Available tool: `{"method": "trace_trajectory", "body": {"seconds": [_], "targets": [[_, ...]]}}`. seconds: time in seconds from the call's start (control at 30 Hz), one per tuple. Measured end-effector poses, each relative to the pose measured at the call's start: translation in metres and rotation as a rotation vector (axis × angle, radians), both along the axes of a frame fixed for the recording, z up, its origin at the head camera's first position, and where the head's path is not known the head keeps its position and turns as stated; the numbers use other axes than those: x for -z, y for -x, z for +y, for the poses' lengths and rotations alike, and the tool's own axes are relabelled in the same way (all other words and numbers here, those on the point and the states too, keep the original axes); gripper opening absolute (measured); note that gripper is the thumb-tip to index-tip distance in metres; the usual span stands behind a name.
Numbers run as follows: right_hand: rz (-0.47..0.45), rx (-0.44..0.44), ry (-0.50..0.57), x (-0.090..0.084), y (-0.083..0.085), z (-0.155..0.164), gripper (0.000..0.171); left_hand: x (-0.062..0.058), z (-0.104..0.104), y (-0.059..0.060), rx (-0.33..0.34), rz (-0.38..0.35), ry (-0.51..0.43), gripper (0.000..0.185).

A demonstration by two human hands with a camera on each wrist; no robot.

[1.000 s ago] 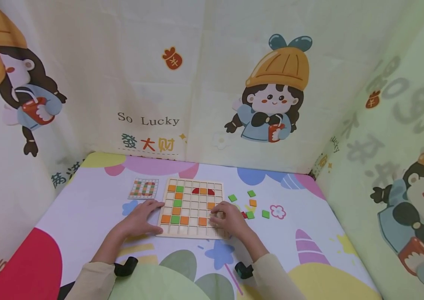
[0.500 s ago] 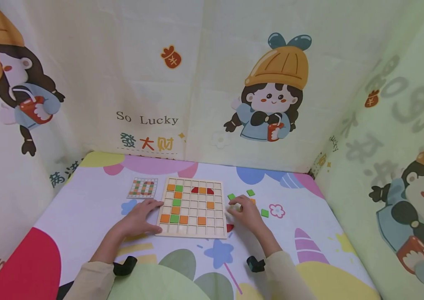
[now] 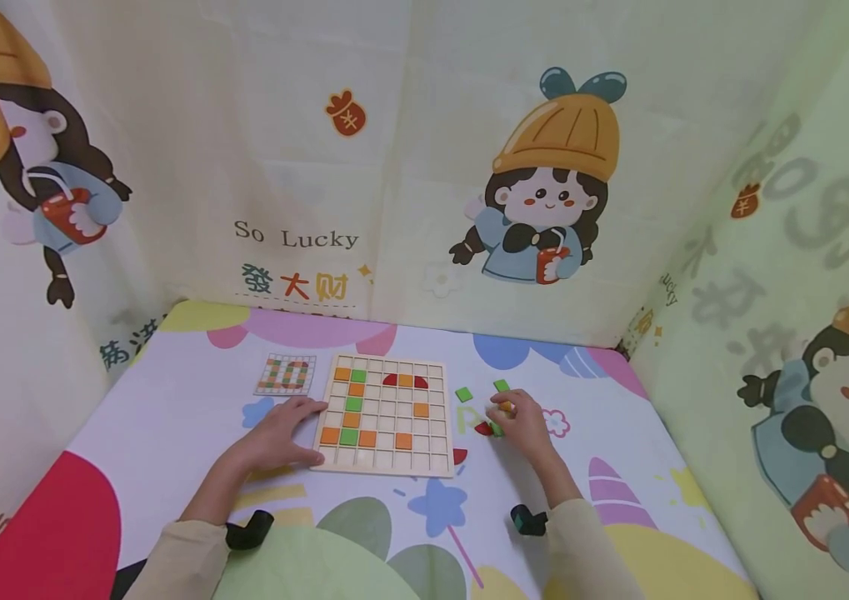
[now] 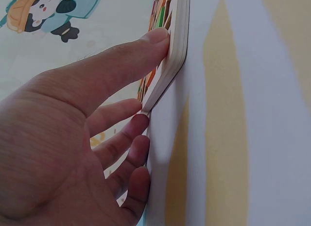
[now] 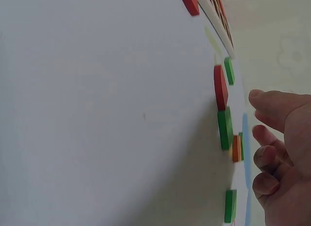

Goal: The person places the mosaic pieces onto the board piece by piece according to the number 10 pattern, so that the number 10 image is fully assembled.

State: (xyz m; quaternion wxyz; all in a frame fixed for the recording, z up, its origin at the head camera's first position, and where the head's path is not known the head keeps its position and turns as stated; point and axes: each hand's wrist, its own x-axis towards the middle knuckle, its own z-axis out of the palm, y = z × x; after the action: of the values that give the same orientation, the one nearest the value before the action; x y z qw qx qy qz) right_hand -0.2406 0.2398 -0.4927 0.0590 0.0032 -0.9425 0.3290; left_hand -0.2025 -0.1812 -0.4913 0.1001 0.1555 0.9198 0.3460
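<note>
A wooden grid board [image 3: 382,454] lies on the table with orange, green and red tiles set in some cells. My left hand [image 3: 297,433] rests flat against its left side; the thumb [image 4: 141,46] presses the board's edge [image 4: 177,46] and the other fingers lie on the mat. My right hand [image 3: 508,414] hovers over loose tiles right of the board, fingers loosely bent and holding nothing. An orange tile [image 3: 505,407] lies just off its fingertips [image 5: 260,136]. A red tile [image 5: 220,87] and a green tile [image 5: 225,128] lie side by side below the thumb.
A small pattern card [image 3: 286,375] lies left of the board. Two more green tiles [image 3: 464,394] [image 3: 501,385] lie behind the right hand, and a red half-round piece [image 3: 459,455] sits at the board's near right corner. Printed cloth walls [image 3: 424,167] enclose the table on three sides.
My right hand left the board's lower right cells and moved right, to the loose tiles. The left hand and the board stayed put.
</note>
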Motion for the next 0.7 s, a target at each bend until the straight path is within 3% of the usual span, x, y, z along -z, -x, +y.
{"method": "trace_trajectory", "body": {"seconds": [0.33,0.7], "targets": [[-0.063,0.015,-0.056,0.009,0.012,0.026,0.033,0.000,-0.002,0.000,0.007,0.014,0.009,0.084],[-0.118,0.036,-0.081,0.006,0.016,0.024,0.031,0.003,-0.002,0.001,0.006,0.021,0.011,0.084]]}}
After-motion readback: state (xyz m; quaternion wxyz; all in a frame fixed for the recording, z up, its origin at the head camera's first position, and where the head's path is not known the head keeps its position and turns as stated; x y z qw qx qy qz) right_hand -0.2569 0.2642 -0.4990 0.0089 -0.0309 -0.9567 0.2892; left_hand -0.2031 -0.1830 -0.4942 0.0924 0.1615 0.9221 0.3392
